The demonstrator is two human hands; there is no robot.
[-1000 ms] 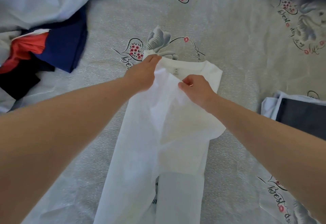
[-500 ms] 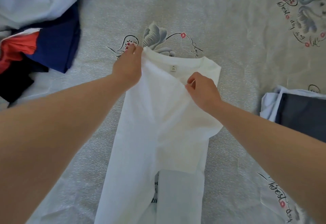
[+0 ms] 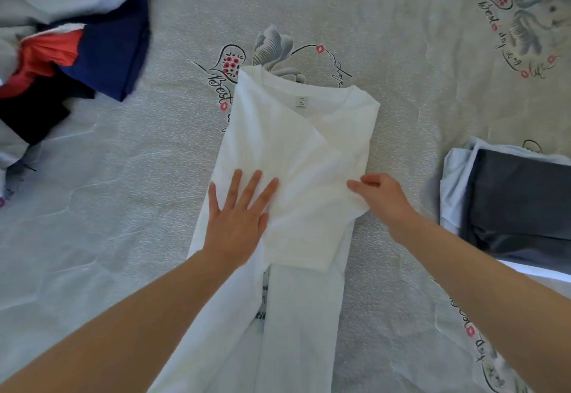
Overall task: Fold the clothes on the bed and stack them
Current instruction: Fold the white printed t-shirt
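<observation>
A white T-shirt [image 3: 296,133] lies lengthwise on the bed, collar away from me, with both sides folded toward the middle and its label showing at the neck. My left hand [image 3: 239,216] presses flat on the left folded panel with fingers spread. My right hand [image 3: 381,198] pinches the folded sleeve fabric at the shirt's right edge. A stack of folded clothes [image 3: 519,204], dark grey on top of pale blue, sits at the right.
A heap of unfolded clothes [image 3: 92,49], navy, red, black and pale blue, lies at the upper left. The grey bedsheet [image 3: 401,37] has printed hearts and flowers.
Both hands moved down from the collar toward me. The left hand let go of the shoulder and now lies flat; the right hand shifted to the shirt's right edge.
</observation>
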